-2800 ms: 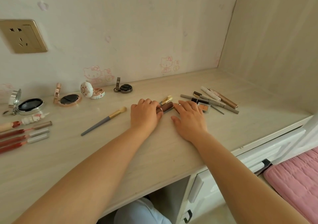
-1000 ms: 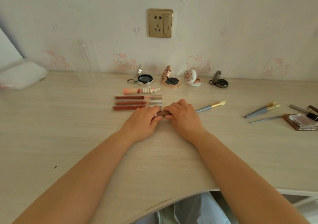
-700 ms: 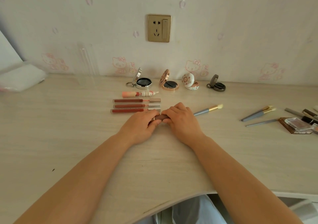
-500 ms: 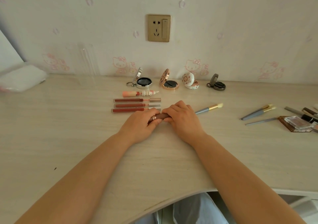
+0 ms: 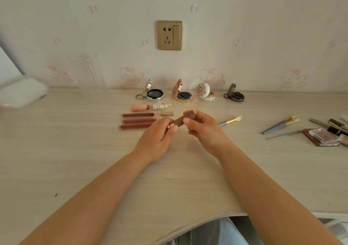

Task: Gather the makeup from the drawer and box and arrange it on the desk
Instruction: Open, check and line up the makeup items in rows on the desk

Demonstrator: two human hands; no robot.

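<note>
**Both hands hold a brown lipstick above the desk**

At the centre of the frame the left hand and the right hand grasp one brown lipstick between them, raised off the desk and tilted up to the right. The left fingers pinch its lower, rose-gold end; the right thumb and fingers curl round its brown upper part.

Just left of the hands lie three red lip gloss tubes side by side, with a pink tube above them. Along the wall stand four open compacts in a row. A brush lies just right of the right hand. Further right are two more brushes, then an eyeshadow case and some pencils at the right edge. A wall socket sits upper centre.
</note>
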